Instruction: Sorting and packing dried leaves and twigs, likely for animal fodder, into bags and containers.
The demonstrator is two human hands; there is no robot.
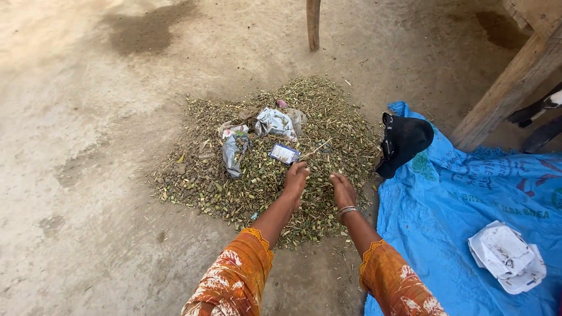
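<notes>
Both forearms run out of frame at the bottom edge. Left hand (295, 178): fingertips curl into the pile of chopped plant scraps (328, 126); contents of the grip not resolvable. Right hand (342, 190): palm side hidden. Blue tarp (451, 234) cut off right and bottom. Wooden post (314, 23) cropped at top. Dark objects (535, 123) at right edge unidentifiable.

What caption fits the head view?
Both hands rest on a pile of chopped stems beside a blue tarp.
</notes>
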